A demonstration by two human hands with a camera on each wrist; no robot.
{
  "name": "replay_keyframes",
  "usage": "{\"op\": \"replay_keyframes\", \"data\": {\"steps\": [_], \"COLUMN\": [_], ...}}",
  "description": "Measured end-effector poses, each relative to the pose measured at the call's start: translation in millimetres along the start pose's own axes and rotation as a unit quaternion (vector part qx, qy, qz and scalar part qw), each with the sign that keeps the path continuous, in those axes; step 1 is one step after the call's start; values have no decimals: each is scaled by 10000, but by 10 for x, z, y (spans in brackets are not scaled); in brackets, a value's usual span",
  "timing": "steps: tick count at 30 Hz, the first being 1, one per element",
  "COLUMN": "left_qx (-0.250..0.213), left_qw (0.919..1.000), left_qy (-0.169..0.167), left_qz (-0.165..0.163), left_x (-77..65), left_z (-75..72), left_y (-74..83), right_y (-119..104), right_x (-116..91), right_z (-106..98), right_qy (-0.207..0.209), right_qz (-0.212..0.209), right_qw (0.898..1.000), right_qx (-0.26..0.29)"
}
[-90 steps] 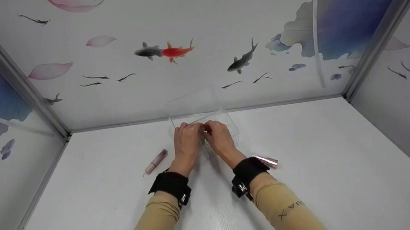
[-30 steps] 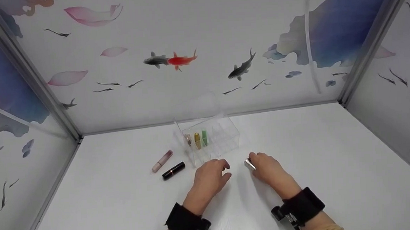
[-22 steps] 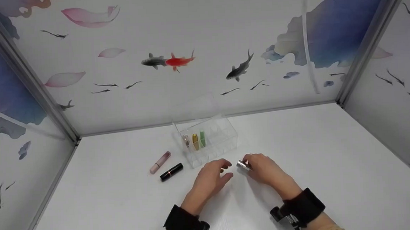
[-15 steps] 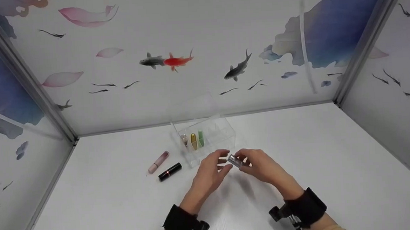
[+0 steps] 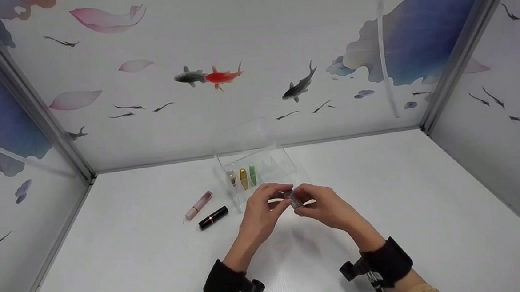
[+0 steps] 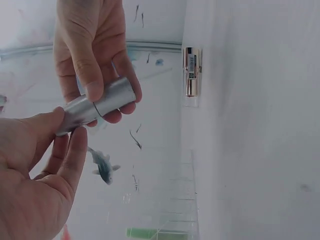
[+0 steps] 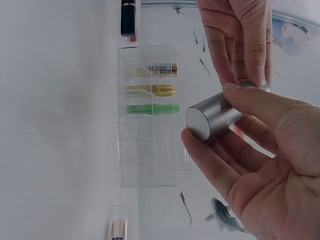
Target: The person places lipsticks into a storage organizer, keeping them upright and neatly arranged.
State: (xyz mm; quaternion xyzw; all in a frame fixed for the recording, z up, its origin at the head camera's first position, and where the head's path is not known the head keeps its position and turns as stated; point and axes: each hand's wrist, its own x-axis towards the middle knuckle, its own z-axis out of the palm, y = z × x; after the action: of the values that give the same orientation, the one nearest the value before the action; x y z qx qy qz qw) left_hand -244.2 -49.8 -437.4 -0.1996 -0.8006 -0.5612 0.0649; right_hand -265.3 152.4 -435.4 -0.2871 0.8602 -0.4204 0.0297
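A silver cylindrical lipstick tube with a seam around its middle is held in the air between both hands, in front of the clear box. My left hand pinches one end between thumb and fingers. Around the other end are the thumb and fingers of my right hand; its flat end face shows in the right wrist view. Behind the hands stands a clear divided box with its transparent lid raised. In its left slots are a clear-and-gold tube, a gold tube and a green tube.
Left of the box, a pink lip gloss tube and a black lipstick lie on the white table. A rose-gold tube lies right of the box, hidden in the head view. Printed wall panels enclose the table.
Both hands have left the box. My right hand has lifted the silver lipstick tube and carried it leftward. My left hand has come up and now grips its other end.
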Motion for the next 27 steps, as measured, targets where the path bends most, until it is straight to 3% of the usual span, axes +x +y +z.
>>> {"op": "replay_keyframes", "data": {"steps": [4, 8, 15, 18, 22, 27], "left_qx": [132, 194, 169, 520, 1151, 1771], "left_qw": [9997, 9993, 9994, 9985, 9926, 9802], "left_qy": [-38, 208, 294, 138, -1, 331], "left_qz": [181, 248, 4, 30, 390, 827], "left_x": [-1, 11, 34, 35, 37, 41], "left_z": [-26, -81, -211, -245, -262, -231], "left_y": [12, -3, -8, -6, -14, -26], "right_y": [17, 11, 8, -2, -33, -97], "right_x": [4, 17, 40, 36, 53, 89], "right_z": [-6, -28, -46, -33, 1, 53], "right_qy": [-46, 138, 779, 1125, 1492, 1834], "right_qz": [-85, -154, -109, -96, -54, 136], "right_qw": [9998, 9988, 9900, 9822, 9716, 9552], "right_qx": [168, 435, 1173, 1503, 1836, 2319]}}
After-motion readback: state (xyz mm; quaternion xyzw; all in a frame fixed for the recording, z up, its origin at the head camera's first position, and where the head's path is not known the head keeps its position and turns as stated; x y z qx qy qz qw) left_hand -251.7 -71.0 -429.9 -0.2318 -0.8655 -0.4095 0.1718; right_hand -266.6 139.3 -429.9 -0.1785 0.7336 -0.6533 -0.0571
